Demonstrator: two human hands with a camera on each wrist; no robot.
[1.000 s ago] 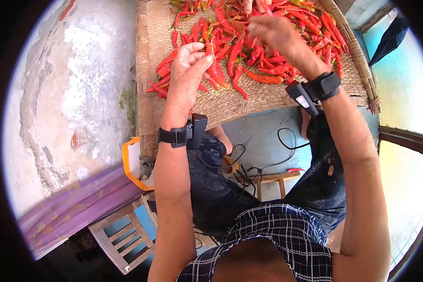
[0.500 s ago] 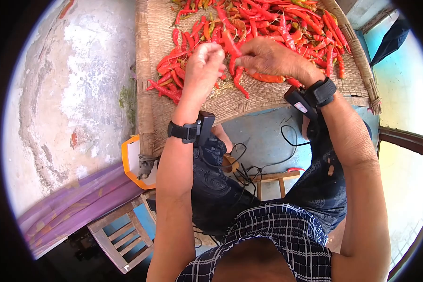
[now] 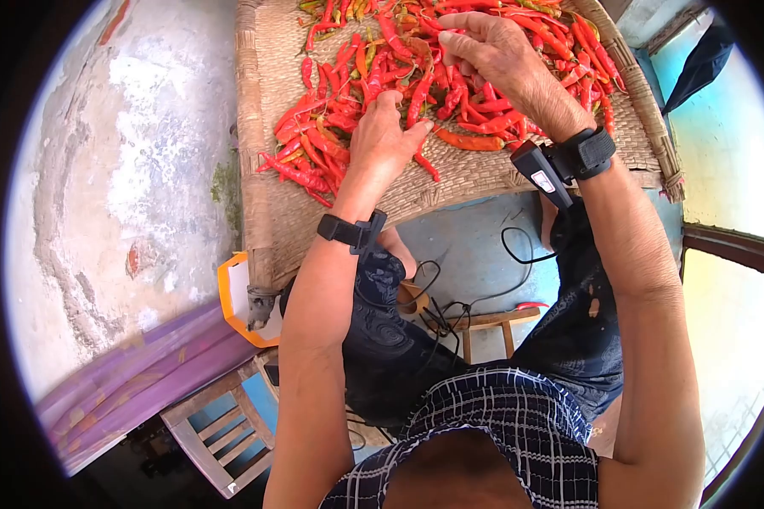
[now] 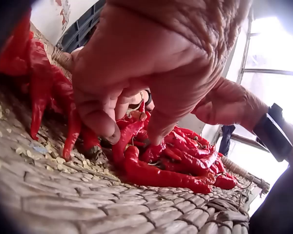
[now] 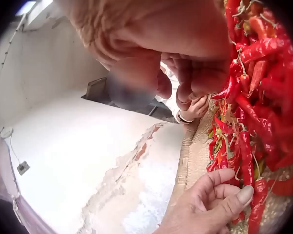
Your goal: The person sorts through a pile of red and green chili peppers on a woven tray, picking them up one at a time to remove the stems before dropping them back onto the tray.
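Note:
Many red chili peppers (image 3: 484, 106) lie heaped on a woven tray (image 3: 272, 51). My left hand (image 3: 382, 142) is low over the near left peppers, thumb pointing right and fingertips right at them. From the left wrist view, that hand (image 4: 151, 63) has its thumb and fingers spread apart, close over a glossy red chili (image 4: 161, 176). My right hand (image 3: 505, 55) hovers above the middle of the heap, fingers loosely extended. The right wrist view has nothing between that hand's thumb and fingers.
Pale seeds (image 4: 53, 158) are scattered on the weave. Another person's hand (image 5: 198, 107) with a bracelet is at the tray's far side. A weathered wall (image 3: 161, 153) rises at the left. Below are cables (image 3: 450, 318), a small wooden stool (image 3: 484, 322) and a slatted wooden chair (image 3: 225, 433).
The left hand held a chili a second ago, then both hands met around one. Now they are apart, the left lower over the near peppers and the right back up over the heap.

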